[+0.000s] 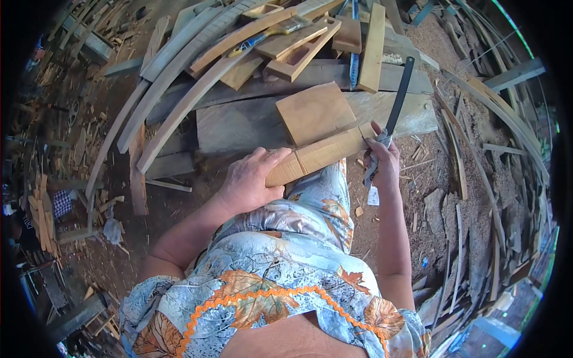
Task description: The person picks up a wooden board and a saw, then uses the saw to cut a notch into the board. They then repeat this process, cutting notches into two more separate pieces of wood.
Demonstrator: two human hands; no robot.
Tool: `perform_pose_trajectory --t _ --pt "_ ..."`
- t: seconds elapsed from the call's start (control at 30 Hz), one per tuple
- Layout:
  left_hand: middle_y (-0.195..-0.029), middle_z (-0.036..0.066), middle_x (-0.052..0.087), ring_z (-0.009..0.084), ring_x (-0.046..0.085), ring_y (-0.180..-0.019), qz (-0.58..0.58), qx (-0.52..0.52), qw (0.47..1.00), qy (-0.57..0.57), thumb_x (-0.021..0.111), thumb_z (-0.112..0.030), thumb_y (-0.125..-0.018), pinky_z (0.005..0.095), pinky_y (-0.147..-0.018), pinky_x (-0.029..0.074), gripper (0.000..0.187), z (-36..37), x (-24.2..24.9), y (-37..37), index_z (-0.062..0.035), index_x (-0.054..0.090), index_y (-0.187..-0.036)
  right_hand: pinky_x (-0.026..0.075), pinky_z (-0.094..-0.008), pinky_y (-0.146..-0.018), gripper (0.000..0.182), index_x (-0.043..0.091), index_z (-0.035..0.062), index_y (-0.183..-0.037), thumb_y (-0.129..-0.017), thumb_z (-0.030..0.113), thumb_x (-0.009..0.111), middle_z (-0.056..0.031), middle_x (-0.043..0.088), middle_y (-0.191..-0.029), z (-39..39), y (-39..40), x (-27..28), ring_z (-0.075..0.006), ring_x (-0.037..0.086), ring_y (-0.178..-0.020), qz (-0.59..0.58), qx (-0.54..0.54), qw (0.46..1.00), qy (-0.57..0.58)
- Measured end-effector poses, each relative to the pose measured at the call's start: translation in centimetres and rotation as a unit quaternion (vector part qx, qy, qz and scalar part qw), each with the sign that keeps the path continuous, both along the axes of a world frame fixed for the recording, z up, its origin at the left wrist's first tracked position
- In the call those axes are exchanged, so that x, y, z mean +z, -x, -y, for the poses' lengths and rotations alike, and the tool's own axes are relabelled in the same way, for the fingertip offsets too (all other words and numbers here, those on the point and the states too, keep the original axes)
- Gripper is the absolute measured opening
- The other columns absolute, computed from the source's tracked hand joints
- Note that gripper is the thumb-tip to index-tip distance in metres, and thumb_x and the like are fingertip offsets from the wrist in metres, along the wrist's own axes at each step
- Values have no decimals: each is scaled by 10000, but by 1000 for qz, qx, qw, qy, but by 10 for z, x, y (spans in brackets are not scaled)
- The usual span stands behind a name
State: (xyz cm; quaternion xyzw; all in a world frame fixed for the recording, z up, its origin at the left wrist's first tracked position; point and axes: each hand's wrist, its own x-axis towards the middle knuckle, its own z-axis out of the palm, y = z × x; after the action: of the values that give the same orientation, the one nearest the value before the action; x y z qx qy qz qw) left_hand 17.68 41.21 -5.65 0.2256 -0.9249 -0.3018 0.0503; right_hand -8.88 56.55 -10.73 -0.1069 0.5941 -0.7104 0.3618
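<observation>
My left hand [253,179] is closed around the left end of a narrow wooden block [329,151], fingers on top and thumb below. Two thin dark lines cross the block's face, one near each end. In my right hand [387,164] is a hacksaw blade [400,95], its lower end wrapped in grey cloth or tape. The dark blade points up and away from me. Fingers of this hand also lie against the block's right end. Just beyond the block, a flat rectangular board [315,113] rests on a weathered plank [239,124].
Behind the plank are curved wooden strips [185,113], a paintbrush [268,36] with a blue and yellow handle, shallow wooden trays [304,52] and a blue measuring tape [354,48]. Scrap wood [477,113] and shavings cover the ground on both sides.
</observation>
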Motion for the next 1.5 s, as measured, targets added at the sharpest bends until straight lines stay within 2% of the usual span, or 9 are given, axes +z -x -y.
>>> perform_pose_trajectory --t 0.13,0.23,0.5,0.8,0.93,1.07,1.2,1.27,1.5 --pt "-1032 147 513 348 577 -948 55 -3 997 -48 683 -250 -683 456 -840 479 740 1 -3 -3 -180 416 -1369 391 -214 -441 471 528 -12 -1279 -816 44 600 -19 572 -723 1 4 -6 -94 494 -469 1 47 999 -15" --pt "-1006 139 540 364 596 -910 14 -9 999 -40 680 -206 -676 445 -796 494 755 4 -11 -5 -209 406 -1379 395 -218 -448 479 523 -15 -1283 -814 47 597 -21 571 -731 3 5 -7 -98 494 -478 11 74 997 -16" --pt "-1023 141 538 365 594 -920 12 -24 999 -31 684 -212 -671 449 -808 492 754 10 -9 -4 -207 409 -1373 406 -219 -455 475 530 5 -1284 -816 43 598 -21 574 -737 0 8 -7 -99 517 -503 16 87 996 -14" --pt "-1004 137 548 361 599 -910 -18 -24 999 -21 692 -220 -673 453 -787 492 732 21 30 7 -188 425 -1354 417 -199 -444 466 542 21 -1276 -815 15 612 -12 600 -766 18 19 34 -80 506 -498 -24 69 997 25" --pt "-994 135 552 354 602 -896 -8 -17 1000 -21 693 -214 -672 441 -779 496 710 16 25 4 -175 449 -1339 417 -202 -434 466 521 10 -1289 -827 21 583 -35 591 -726 14 13 19 -95 508 -474 -9 52 999 3" --pt "-990 131 555 346 601 -888 -20 -35 998 -40 693 -197 -674 436 -782 495 703 13 10 0 -166 456 -1336 425 -210 -442 474 522 8 -1288 -819 12 594 -44 610 -789 -3 8 -4 -98 520 -493 10 70 998 -2" --pt "-986 125 555 337 597 -895 -14 -54 998 -30 693 -188 -673 433 -788 491 700 12 4 4 -164 460 -1332 420 -217 -467 506 508 3 -1297 -804 8 625 -18 583 -745 -11 2 -3 -90 532 -530 28 53 998 -1" --pt "-1051 138 551 350 586 -958 15 -58 998 -30 690 -212 -679 449 -831 480 704 12 4 6 -135 447 -1335 420 -214 -473 506 507 4 -1296 -804 10 625 -18 583 -751 -15 4 -6 -90 532 -531 26 52 998 0" --pt "-1049 139 546 348 585 -952 15 -40 999 -34 695 -203 -669 449 -826 481 714 7 -1 7 -141 446 -1335 428 -214 -477 502 520 14 -1289 -799 7 628 -20 597 -765 -11 9 -8 -93 538 -525 32 76 997 0"
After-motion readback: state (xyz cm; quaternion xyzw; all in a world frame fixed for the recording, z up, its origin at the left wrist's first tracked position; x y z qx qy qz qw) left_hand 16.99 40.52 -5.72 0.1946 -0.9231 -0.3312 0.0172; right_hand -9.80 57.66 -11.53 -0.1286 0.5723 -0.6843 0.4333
